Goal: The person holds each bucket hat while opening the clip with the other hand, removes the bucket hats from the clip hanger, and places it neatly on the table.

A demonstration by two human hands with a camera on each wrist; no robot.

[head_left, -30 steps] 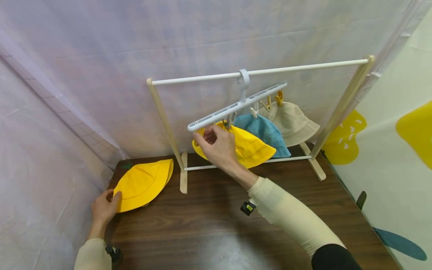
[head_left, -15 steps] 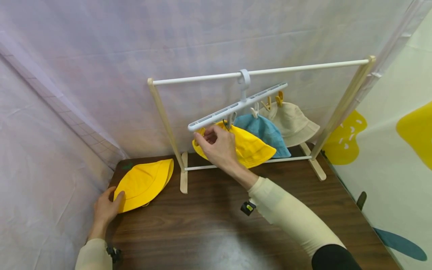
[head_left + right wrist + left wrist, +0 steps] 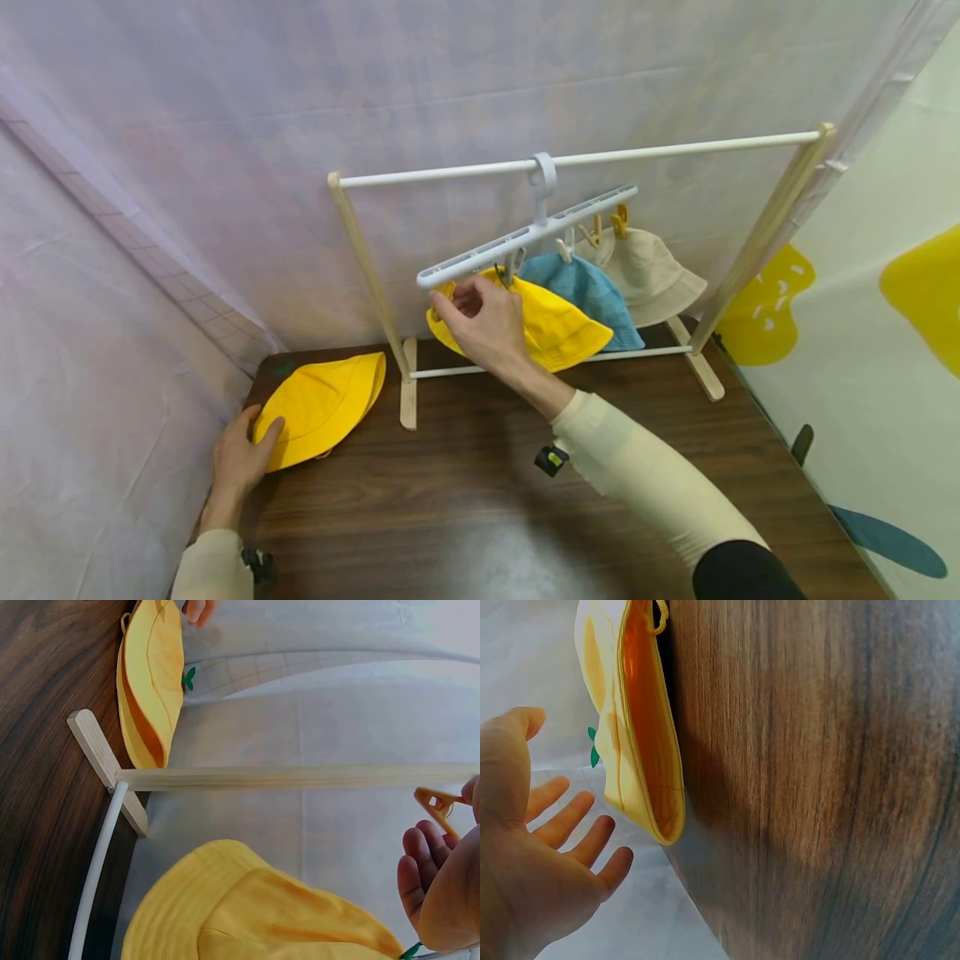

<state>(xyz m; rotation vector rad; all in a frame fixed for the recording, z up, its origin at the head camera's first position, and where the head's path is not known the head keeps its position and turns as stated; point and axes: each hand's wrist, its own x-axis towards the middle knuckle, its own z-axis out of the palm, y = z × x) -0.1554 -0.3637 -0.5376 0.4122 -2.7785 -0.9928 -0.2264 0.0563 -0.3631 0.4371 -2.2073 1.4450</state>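
A yellow brimmed hat (image 3: 318, 408) lies at the left of the wooden table. My left hand (image 3: 240, 454) is beside its brim; in the left wrist view the fingers are spread, apart from the hat. A second yellow hat (image 3: 566, 325) hangs from a grey clothespin (image 3: 514, 265) under the white hanger (image 3: 487, 252). My right hand (image 3: 487, 325) is at the hanger's near end, in front of this hat. In the right wrist view it pinches a yellow-orange clothespin (image 3: 437, 806). In the head view the hand mostly hides that clothespin.
Blue (image 3: 588, 296) and beige (image 3: 645, 271) hats hang from clothespins farther along. The hanger hooks over the white top bar (image 3: 675, 152) of a rack with wooden posts (image 3: 367, 271). Pale curtains (image 3: 225, 167) stand behind and to the left.
My left hand has shifted slightly forward and right along the lying hat's brim. The right hand has hardly moved, and the hats hang much as before.
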